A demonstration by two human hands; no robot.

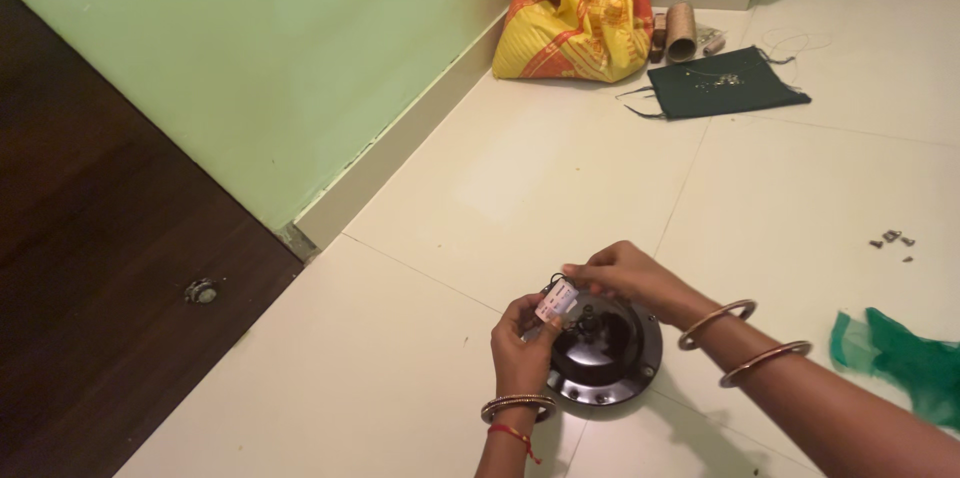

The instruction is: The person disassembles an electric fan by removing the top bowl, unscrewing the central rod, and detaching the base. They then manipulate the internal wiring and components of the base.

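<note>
- Black round motor housing rests on the white tiled floor, near centre.
- Left hand is closed on a small white boxed component at the housing's left rim.
- Right hand pinches the same component from the far side.
- Open floor lies left of the housing up to the green wall.
- Loose screws lie well apart to the right; green cloth lies near right.
- Yellow bag sits in the far corner, with a dark cloth to its right.
</note>
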